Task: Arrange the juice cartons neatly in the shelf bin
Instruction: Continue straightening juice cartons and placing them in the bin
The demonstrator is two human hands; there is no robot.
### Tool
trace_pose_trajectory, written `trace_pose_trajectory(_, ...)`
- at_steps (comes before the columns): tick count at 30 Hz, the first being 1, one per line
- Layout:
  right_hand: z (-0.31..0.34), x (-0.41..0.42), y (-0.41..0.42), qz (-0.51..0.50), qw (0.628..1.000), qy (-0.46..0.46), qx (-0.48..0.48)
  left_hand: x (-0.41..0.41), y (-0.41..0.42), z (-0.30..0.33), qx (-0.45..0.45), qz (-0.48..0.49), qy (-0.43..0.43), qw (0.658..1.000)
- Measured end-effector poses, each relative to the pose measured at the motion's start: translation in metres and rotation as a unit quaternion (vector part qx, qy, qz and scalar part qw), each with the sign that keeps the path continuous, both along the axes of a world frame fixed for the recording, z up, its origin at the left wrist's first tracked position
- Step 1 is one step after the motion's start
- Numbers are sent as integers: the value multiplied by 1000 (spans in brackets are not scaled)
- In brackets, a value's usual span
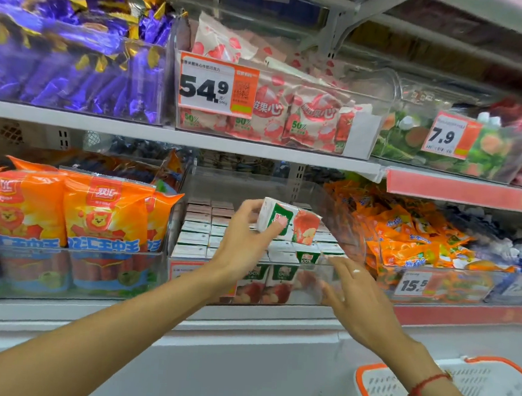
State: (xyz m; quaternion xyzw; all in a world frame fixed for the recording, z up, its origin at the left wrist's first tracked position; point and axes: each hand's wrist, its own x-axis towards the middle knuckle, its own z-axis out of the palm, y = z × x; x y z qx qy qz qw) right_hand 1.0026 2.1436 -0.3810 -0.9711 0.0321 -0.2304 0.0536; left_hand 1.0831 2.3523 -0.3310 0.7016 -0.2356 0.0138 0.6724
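Observation:
My left hand (246,237) grips a small white juice carton (292,221) with a green label and red apple picture, held tilted above the clear shelf bin (316,271). Inside the bin, several matching cartons (200,237) stand upright in rows, and more show through the bin's front wall. My right hand (356,292) hovers at the bin's front right corner with fingers spread and straight, holding nothing; it is motion-blurred.
Orange sausage packs (67,212) fill the bin to the left, orange snack packets (411,239) the bin to the right. The upper shelf (165,134) overhangs closely. A white basket with orange rim (443,393) sits at lower right.

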Motion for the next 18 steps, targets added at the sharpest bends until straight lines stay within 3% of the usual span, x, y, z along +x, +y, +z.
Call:
trace_pose_trajectory(4,0,-1,-7,-11,1000,-9,-13,13,-40,-5,68,-39,-23,997)
trace_pose_trajectory(8,1,-1,-9,-16,999,-6,-31,18,-46,5,193,-66,-99,974)
trace_pose_trajectory(13,4,0,-5,-19,1000,-3,-11,28,-47,35,405,-69,-188,892)
trace_pose_trajectory(18,3,-1,-4,-23,999,8,43,29,-70,30,511,-74,-230,825)
